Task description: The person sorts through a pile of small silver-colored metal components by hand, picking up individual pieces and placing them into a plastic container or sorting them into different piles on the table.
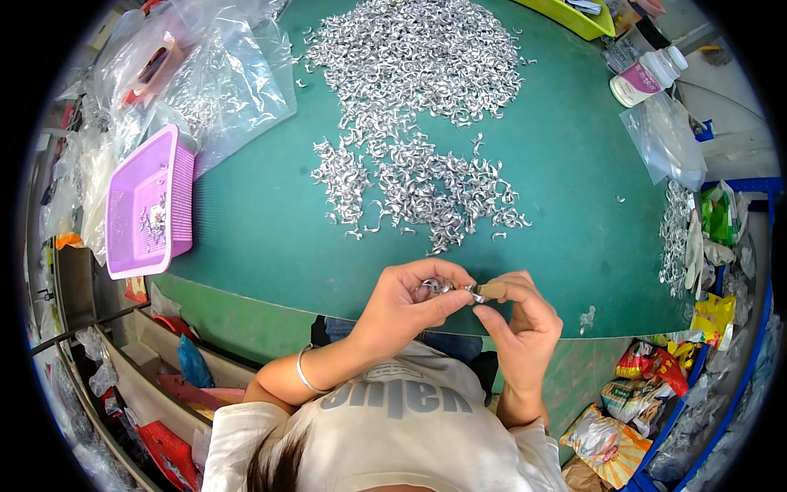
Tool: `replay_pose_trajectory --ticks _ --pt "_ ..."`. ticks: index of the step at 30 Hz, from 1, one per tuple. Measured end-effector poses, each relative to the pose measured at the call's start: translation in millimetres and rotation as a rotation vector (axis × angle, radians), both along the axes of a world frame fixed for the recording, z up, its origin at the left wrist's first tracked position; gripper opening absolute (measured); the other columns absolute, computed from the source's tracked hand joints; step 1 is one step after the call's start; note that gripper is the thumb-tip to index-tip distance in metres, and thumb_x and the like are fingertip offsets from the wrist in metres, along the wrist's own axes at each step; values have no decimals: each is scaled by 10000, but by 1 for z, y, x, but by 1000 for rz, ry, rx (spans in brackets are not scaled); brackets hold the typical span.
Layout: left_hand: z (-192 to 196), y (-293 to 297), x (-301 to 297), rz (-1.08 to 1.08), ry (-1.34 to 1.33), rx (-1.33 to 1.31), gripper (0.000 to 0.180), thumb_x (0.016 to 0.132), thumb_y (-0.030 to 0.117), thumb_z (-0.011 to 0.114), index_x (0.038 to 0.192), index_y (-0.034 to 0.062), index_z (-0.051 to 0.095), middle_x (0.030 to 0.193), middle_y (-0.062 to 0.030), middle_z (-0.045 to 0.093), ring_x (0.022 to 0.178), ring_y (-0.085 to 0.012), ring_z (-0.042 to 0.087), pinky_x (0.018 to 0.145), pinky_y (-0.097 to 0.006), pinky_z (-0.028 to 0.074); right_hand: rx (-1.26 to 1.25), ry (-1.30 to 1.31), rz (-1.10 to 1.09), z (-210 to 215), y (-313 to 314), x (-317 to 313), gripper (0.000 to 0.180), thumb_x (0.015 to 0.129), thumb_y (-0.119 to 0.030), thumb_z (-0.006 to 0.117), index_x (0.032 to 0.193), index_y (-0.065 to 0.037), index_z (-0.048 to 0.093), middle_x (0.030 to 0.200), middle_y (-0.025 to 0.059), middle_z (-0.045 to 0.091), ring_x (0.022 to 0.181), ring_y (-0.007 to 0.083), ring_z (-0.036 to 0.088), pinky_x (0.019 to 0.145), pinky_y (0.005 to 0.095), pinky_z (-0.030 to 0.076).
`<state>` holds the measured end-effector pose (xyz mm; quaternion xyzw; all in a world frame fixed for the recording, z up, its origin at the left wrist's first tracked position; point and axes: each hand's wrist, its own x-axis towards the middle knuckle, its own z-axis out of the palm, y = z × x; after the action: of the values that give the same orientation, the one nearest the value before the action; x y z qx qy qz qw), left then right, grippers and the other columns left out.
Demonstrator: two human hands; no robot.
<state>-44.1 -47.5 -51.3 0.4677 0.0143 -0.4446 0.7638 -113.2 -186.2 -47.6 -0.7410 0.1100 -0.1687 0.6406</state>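
My left hand (407, 297), with a bangle on its wrist, is cupped around several small curved silver metal pieces (435, 286). Its thumb and forefinger close at the tips on a piece that my right hand (522, 321) also touches. That single silver piece (476, 296) sits between the two hands, pinched by my right thumb and forefinger. A tan wrap (493, 290) shows at the right forefinger's tip. Beyond the hands, a loose spread of the same curved pieces (426, 184) lies on the green table (574, 221), joined to a large heap (414, 57) at the far side.
A pink plastic basket (179, 209) with a few pieces inside stands at the table's left edge, near clear plastic bags (238, 90). At the right are a white bottle (648, 78), a strip of metal pieces (675, 238) and a blue rack (742, 328). Far right holds a yellow-green tray (574, 18).
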Motion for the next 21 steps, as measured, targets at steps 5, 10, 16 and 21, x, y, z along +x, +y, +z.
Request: replay_pose_trajectory --ticks 5,10,16,21 --pt "1 2 -1 11 140 -119 133 810 46 571 917 -30 556 710 -6 539 502 -25 344 437 -171 232 2 -41 -5 -1 3 -1 202 606 92 677 778 47 581 764 106 591 714 201 522 629 281 413" --pt "3 3 -2 5 127 -122 149 809 70 584 925 -23 567 655 28 516 490 -9 336 424 -163 220 -9 -86 -15 3 6 0 187 613 101 661 773 53 577 758 112 583 713 207 515 630 282 406" --pt "7 3 -2 -16 133 -124 140 805 60 584 918 -20 565 654 29 496 499 -4 335 431 -161 222 -19 -104 -18 5 7 -2 188 613 104 653 778 60 575 762 112 582 715 210 513 632 284 404" --pt "5 5 -2 -16 95 -68 144 790 25 584 917 -30 544 716 -3 529 521 -11 365 452 -151 264 -8 -101 -21 6 7 -1 184 614 106 641 779 62 575 764 111 584 722 214 516 639 288 406"
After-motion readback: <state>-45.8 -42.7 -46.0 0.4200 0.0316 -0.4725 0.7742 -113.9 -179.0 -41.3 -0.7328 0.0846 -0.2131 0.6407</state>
